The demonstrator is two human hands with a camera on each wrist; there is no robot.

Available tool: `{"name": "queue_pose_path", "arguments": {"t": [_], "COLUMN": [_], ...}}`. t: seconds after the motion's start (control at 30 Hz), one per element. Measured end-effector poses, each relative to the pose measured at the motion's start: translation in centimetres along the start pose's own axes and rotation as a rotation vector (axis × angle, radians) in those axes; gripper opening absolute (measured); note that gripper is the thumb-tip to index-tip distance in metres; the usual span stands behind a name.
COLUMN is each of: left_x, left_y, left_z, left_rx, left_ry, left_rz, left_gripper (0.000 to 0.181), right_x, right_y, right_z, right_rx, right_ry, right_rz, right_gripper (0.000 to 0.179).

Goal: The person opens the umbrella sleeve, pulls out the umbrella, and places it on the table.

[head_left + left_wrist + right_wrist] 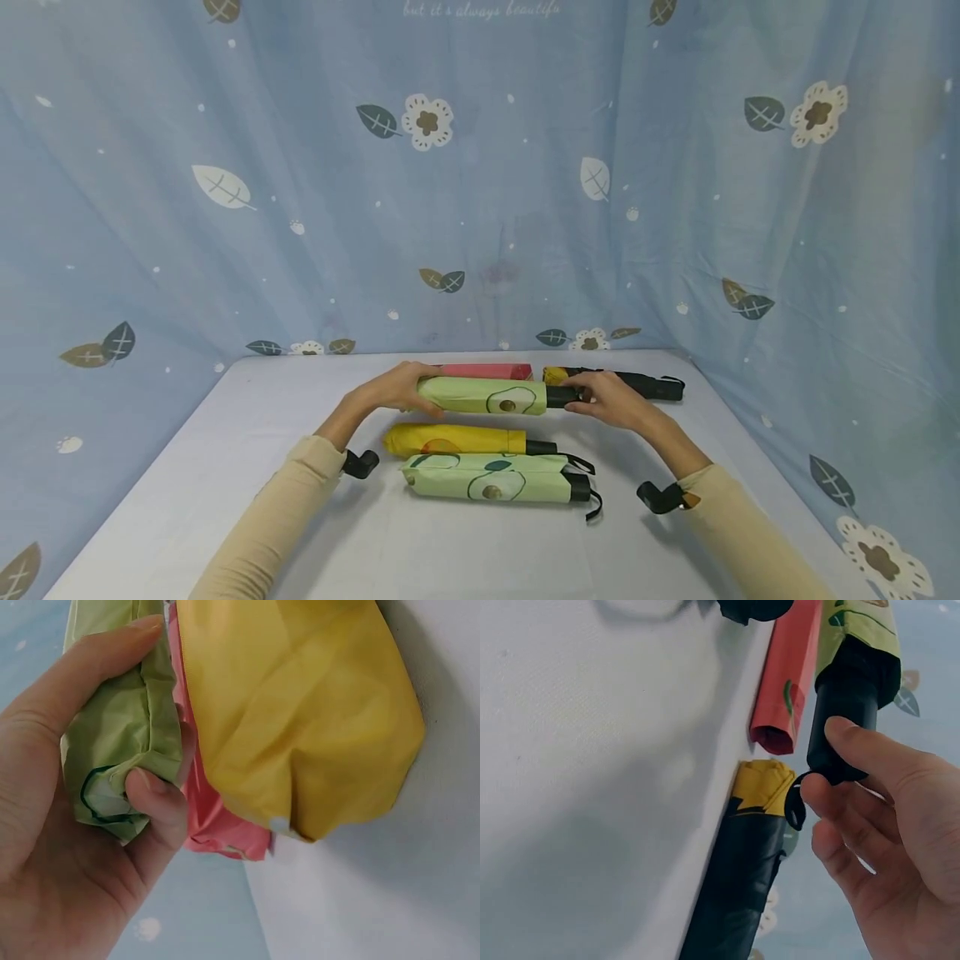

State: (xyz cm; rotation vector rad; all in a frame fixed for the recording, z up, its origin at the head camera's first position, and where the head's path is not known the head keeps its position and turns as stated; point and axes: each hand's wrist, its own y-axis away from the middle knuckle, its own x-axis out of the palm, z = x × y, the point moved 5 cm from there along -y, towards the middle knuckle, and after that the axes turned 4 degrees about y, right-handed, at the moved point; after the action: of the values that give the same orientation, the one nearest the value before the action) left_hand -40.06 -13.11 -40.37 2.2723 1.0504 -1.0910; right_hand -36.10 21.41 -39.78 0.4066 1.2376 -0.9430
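Observation:
Between both hands, a folded light-green umbrella (465, 395) with an avocado print is held level over the table. My left hand (405, 387) grips its cloth end; in the left wrist view, thumb and fingers wrap the green fabric (112, 735). At the other end my right hand (611, 400) pinches the black handle (842, 724), from which a wrist strap (795, 802) hangs. Nearer me lie a folded yellow umbrella (457, 438) and, in front of it, another green avocado umbrella (517, 483) with a black handle and loose strap.
Behind the held umbrella, a red-pink umbrella (487, 371), partly hidden, lies near the table's back edge. To its right is a black umbrella (645, 385) with a yellow end. A blue patterned curtain (487, 208) rises behind the white table (450, 558).

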Motion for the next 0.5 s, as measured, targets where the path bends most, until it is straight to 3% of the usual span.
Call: {"name": "queue_pose_path", "arguments": {"t": [0.23, 0.5], "left_x": [0.18, 0.20], "left_y": [-0.12, -0.41], "left_z": [0.32, 0.11], "left_rx": [0.001, 0.009], "left_ry": [0.057, 0.058], "left_rz": [-0.003, -0.029], "left_gripper": [0.060, 0.058], "right_x": [0.30, 0.88], "right_y": [0.01, -0.74], "right_z": [0.03, 0.48], "right_rx": [0.008, 0.040], "right_ry": [-0.098, -0.016], "right_rz": [0.015, -0.074], "right_gripper": [0.038, 0.044]}}
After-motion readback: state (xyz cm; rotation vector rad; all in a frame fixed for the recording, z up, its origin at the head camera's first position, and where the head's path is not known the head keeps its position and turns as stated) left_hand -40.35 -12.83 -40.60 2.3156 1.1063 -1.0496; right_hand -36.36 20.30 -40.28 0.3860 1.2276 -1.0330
